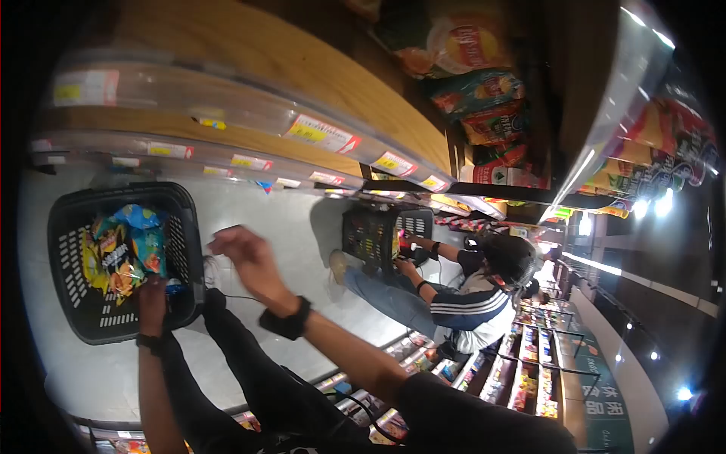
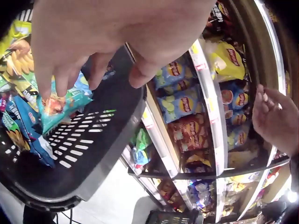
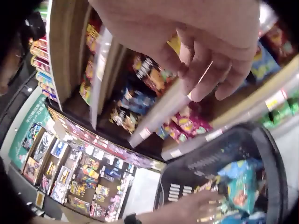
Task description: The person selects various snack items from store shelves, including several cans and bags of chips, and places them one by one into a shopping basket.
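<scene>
A black shopping basket (image 1: pixel 190 227) stands on the floor with several snack bags heaped inside. My left hand (image 1: pixel 152 303) reaches down into it. In the left wrist view that hand (image 2: pixel 117 42) hangs over the bags, fingers pointing down and thumb apart, fingertips right at a teal snack bag (image 2: pixel 60 112). Near it lie a dark blue bag (image 2: pixel 28 126) and a yellow bag (image 2: pixel 16 39). My right hand (image 1: pixel 253 261) is raised beside the basket, holding nothing. In the right wrist view its fingers (image 3: pixel 201 70) hang loosely bent in front of the shelves.
Shelves with price-tag rails (image 1: pixel 318 132) run alongside, stocked with bags of chips (image 2: pixel 180 102). Further along the aisle a person (image 1: pixel 473 303) crouches at another black basket (image 1: pixel 370 234). More stocked racks (image 3: pixel 88 175) stand beyond.
</scene>
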Demonstrator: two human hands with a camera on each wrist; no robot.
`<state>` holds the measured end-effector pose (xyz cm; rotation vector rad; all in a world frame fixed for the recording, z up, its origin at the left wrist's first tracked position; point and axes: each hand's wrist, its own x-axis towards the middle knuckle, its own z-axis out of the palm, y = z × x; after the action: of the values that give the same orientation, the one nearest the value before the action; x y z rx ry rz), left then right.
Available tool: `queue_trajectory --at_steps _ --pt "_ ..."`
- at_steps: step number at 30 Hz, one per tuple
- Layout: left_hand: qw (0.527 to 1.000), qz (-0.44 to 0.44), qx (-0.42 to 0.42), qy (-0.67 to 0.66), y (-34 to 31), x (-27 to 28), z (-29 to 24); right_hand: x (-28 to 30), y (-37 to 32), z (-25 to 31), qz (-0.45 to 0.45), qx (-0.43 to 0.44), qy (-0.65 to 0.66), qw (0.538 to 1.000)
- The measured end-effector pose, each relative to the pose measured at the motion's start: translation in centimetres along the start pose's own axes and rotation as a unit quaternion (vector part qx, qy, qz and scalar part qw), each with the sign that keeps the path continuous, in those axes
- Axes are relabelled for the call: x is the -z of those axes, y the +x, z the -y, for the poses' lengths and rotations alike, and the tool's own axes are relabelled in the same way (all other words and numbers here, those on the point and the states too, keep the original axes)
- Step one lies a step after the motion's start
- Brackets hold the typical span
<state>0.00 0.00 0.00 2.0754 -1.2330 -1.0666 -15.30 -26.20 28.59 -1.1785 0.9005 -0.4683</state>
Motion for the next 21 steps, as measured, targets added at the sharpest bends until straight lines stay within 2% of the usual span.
queue_trajectory --at_steps 1,2,3,4,6,7,9,11,13,14,18,19,20,21 --pt "0.988 -0.056 -0.069 0.128 -1.0 1.8 -1.7 0.3 0.3 2.5 -0.012 0.034 -0.028 0.999" --pt "0.994 -0.062 -0.055 0.073 -1.2 1.9 -1.8 0.9 0.7 4.4 -0.021 0.071 -0.03 0.997" --pt "0.994 -0.083 -0.068 -0.013 0.7 -0.7 -7.6 4.5 -1.0 11.6 -0.037 0.128 -0.068 0.989" --pt "0.983 -0.135 -0.11 0.061 -1.0 1.9 -9.2 4.3 -1.5 14.3 -0.064 0.124 -0.061 0.988" --pt "0.988 -0.144 -0.051 -0.039 -2.8 4.9 -14.1 4.6 -2.8 18.7 -0.102 0.13 -0.053 0.985" --pt "0.97 -0.107 0.049 -0.212 -3.1 6.0 -16.0 4.8 -3.4 20.1 -0.113 0.141 -0.046 0.982" --pt "0.926 -0.142 0.116 -0.329 -4.7 8.4 -19.0 4.5 -5.3 22.3 -0.119 0.134 -0.046 0.983" --pt "0.896 -0.17 0.12 -0.393 -7.5 12.1 -22.5 3.6 -7.7 23.4 -0.112 0.109 -0.065 0.986" --pt "0.882 -0.175 0.156 -0.408 -10.2 15.1 -23.5 2.5 -10.0 24.1 -0.084 0.087 -0.072 0.99" --pt "0.844 -0.183 0.204 -0.461 -11.6 17.0 -24.4 2.0 -11.1 24.0 -0.075 0.078 -0.07 0.992" --pt "0.794 -0.237 0.187 -0.528 -17.1 23.3 -24.7 0.7 -14.2 24.5 -0.071 0.068 -0.043 0.994" --pt "0.78 -0.252 0.188 -0.541 -18.7 25.3 -25.5 0.2 -14.2 25.6 -0.07 0.088 -0.032 0.993" --pt "0.795 -0.271 0.206 -0.501 -20.3 27.1 -25.8 -0.4 -14.4 26.7 -0.073 0.107 -0.022 0.991" --pt "0.788 -0.292 0.206 -0.501 -21.8 28.5 -25.7 -0.9 -14.7 27.9 -0.076 0.125 -0.011 0.989"
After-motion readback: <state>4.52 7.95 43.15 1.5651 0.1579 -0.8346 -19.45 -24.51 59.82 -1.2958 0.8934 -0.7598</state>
